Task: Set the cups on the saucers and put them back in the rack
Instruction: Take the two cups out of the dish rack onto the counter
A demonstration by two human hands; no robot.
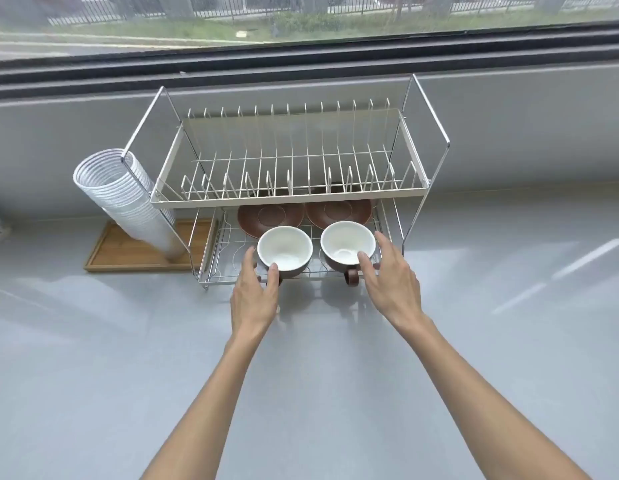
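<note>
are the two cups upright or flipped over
Upright. Both the left cup and right cup show open white insides facing up, on the rack's lower tier, in front of the saucers.

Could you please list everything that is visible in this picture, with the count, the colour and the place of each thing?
cups: two, white inside and brown outside, front of the rack's lower tier
saucers: two, brown, lower tier behind the cups
rack: one, two tiers, cream top tier on a silver wire frame, on the counter by the window
paper cups: one stack, white, leaning left of the rack
wooden tray: one, light brown, under the stack
counter: grey
window: behind the rack
left hand: at the left cup
right hand: at the right cup
</note>
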